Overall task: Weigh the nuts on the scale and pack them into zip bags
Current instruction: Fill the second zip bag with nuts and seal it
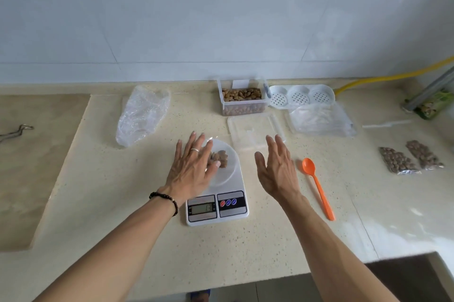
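The left hand (190, 171) was laid flat, grip released, over the kitchen scale (231, 179) beside the nuts (219, 158); the right hand (276, 169) was held open, grip released.

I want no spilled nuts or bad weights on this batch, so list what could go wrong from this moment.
1. The left hand lies with straight fingers over the scale platform beside the small pile of nuts; any pressure there would likely falsify the reading.
2. The same fingers could sweep nuts off the platform onto the counter.
3. The right hand hovers open near the orange spoon and the clear lid; a careless move might knock either.
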### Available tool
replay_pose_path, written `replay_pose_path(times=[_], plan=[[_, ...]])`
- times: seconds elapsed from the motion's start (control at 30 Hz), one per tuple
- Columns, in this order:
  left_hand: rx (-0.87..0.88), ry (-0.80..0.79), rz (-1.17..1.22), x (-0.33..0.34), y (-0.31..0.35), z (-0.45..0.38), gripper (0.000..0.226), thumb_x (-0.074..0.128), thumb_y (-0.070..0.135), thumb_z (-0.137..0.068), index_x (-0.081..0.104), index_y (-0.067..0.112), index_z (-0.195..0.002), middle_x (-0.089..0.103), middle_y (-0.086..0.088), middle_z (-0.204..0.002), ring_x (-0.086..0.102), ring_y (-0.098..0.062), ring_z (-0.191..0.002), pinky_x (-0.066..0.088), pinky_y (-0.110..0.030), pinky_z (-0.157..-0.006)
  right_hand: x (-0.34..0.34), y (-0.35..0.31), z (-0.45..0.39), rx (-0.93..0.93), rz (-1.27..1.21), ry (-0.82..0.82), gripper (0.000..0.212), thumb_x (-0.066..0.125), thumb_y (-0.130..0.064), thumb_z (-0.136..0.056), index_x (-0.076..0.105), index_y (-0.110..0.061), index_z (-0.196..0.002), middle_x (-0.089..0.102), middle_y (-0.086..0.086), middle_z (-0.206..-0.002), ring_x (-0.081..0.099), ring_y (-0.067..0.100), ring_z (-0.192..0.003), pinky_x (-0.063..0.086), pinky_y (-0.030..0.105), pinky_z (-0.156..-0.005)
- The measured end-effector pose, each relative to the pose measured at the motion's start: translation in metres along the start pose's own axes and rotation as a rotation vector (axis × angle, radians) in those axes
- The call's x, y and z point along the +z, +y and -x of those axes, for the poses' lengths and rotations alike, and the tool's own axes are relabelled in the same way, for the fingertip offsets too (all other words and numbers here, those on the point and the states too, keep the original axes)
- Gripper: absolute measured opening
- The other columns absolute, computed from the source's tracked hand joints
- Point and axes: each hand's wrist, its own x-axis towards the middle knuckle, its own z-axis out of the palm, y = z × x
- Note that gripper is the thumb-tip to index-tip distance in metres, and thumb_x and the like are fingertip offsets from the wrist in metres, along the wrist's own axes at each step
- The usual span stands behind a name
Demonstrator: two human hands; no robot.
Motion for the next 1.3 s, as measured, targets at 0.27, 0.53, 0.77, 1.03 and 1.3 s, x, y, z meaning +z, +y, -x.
replay_pose_path(times=[0.27, 0.53, 0.77, 1.03, 1.3], plan=[[0.149, -0.141, -0.042, 0.009, 0.026, -0.096, 0.062, 0.030, 0.047, -0.100, 0.021, 0.014, -0.151, 0.024, -0.011, -0.156, 0.015, -0.023, -0.146, 0.000, -0.053, -0.118, 0.007, 0.017, -0.038, 0.486, -0.544, -0.187, 0.058, 0.056, -0.027, -0.094, 0.035, -0.008, -0.144, 0.066, 0.011, -0.112, 0.063, 0.025, -0.106, 0.050, 0.039, -0.091], [-0.012, -0.104, 0.432, -0.015, 0.038, -0.136, 0.046, 0.052, 0.037, -0.096, 0.047, 0.011, -0.133, 0.059, -0.010, -0.114, 0.060, -0.025, -0.100, 0.047, -0.037, -0.090, -0.010, 0.005, -0.062, 0.453, -0.895, -0.083, 0.013, 0.066, -0.001, -0.083, 0.068, -0.011, -0.091, 0.070, 0.008, -0.078, 0.062, 0.015, -0.067, 0.051, 0.023, -0.062], [-0.113, -0.177, 1.022, -0.088, 0.028, -0.142, 0.020, 0.064, 0.022, -0.092, 0.068, 0.002, -0.091, 0.063, -0.003, -0.071, 0.064, -0.013, -0.060, 0.058, -0.030, -0.066, -0.050, -0.020, -0.079, 0.366, -1.200, -0.040, 0.009, 0.069, -0.011, -0.088, 0.070, -0.003, -0.084, 0.060, 0.005, -0.069, 0.053, 0.013, -0.061, 0.049, 0.028, -0.063], [-0.073, -0.093, 1.185, -0.122, 0.033, -0.128, 0.013, 0.060, 0.012, -0.095, 0.067, 0.006, -0.086, 0.066, -0.002, -0.067, 0.062, -0.015, -0.062, 0.056, -0.029, -0.067, -0.089, -0.045, -0.071, 0.220, -1.136, -0.050, 0.020, 0.067, -0.014, -0.090, 0.067, 0.006, -0.089, 0.060, 0.004, -0.067, 0.053, 0.013, -0.061, 0.046, 0.025, -0.059], [-0.032, -0.045, 1.216, -0.140, 0.048, -0.120, 0.016, 0.064, 0.013, -0.093, 0.067, 0.009, -0.078, 0.069, -0.006, -0.067, 0.065, -0.020, -0.063, 0.058, -0.033, -0.069, -0.110, -0.058, -0.060, 0.115, -0.863, 0.189, 0.020, 0.066, -0.013, -0.087, 0.066, -0.010, -0.067, 0.058, 0.003, -0.062, 0.048, 0.012, -0.060, 0.041, 0.028, -0.057]])
